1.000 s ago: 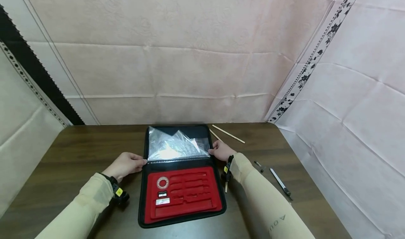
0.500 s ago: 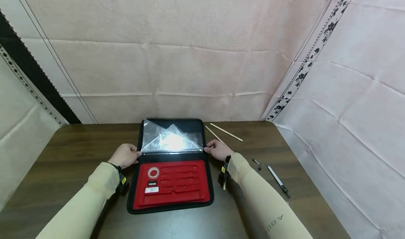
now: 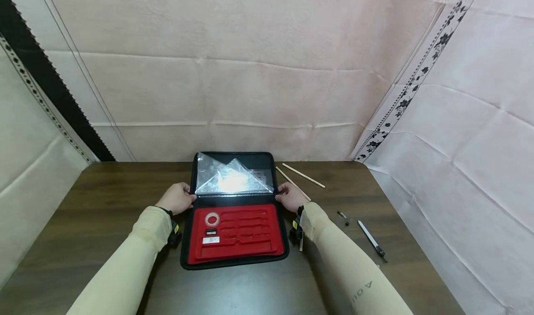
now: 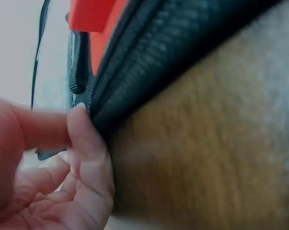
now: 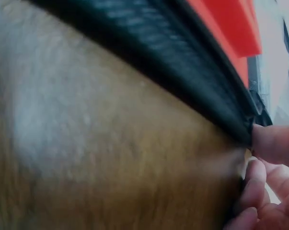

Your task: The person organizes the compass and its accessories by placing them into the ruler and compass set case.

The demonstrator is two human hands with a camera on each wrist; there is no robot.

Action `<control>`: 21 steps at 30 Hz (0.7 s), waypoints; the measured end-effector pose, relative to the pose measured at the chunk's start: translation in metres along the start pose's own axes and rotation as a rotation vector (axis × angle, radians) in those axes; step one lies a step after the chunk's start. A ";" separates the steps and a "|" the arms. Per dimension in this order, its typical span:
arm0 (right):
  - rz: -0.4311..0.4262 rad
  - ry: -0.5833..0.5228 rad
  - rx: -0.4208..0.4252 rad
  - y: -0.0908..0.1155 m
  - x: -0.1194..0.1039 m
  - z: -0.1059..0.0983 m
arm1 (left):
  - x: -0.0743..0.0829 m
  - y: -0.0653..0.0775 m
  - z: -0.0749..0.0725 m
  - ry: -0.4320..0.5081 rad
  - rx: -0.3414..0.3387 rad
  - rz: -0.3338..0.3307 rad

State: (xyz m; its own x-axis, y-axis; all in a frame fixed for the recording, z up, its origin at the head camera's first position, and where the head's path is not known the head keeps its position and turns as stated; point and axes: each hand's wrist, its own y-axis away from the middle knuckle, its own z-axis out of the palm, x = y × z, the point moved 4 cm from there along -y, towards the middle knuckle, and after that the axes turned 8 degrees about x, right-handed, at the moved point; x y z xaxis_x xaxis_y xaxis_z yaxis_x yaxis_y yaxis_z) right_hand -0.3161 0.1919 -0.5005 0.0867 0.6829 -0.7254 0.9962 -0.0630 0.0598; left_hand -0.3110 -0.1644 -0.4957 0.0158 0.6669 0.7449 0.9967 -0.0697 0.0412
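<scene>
A black zip case [image 3: 231,201] lies open on the table, its lid side away from me. Clear plastic film [image 3: 231,176] covers much of the lid's inside and reflects the light. In the near half sits a red moulded tray [image 3: 250,248] with a white ring [image 3: 212,219], a small black-and-white piece [image 3: 211,232] and a white rectangular piece [image 3: 210,240]. My left hand [image 3: 175,198] pinches the case's left edge near the fold, thumb and finger showing in the left wrist view. At the opposite edge, my right hand [image 3: 291,197] pinches the case likewise.
Two thin wooden sticks [image 3: 303,175] lie at the back right, one passing by my right hand. Another stick end [image 3: 301,245] shows below that wrist. Farther right lie a short, dark-ended piece [image 3: 344,218] and a slim silver-and-black tool [image 3: 371,241]. Cloth-covered walls [image 3: 250,97] border the table.
The case has slid away from me toward the table's back edge, both hands holding its sides. My left hand moved forward with it; the right hand shifted little. The loose items stayed put.
</scene>
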 end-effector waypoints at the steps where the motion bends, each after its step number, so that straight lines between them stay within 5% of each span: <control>1: 0.002 0.001 0.013 0.000 0.000 0.000 | 0.001 0.001 0.000 -0.009 -0.001 0.017; 5: 0.009 -0.005 0.036 0.000 0.000 0.001 | 0.002 0.003 0.001 -0.025 0.012 0.040; 11: 0.006 0.029 0.030 0.002 0.001 0.003 | -0.005 0.006 -0.001 -0.090 0.051 -0.039; 21: 0.013 0.132 0.008 0.004 -0.001 -0.004 | -0.014 0.002 -0.003 -0.112 -0.045 -0.105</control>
State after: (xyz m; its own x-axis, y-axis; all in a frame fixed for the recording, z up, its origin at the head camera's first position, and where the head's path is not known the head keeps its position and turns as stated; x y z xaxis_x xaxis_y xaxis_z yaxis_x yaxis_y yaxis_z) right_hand -0.3119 0.1939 -0.4967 0.1001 0.7716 -0.6282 0.9950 -0.0777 0.0631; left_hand -0.3097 -0.1755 -0.5039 -0.0769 0.7507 0.6562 0.9888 -0.0271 0.1469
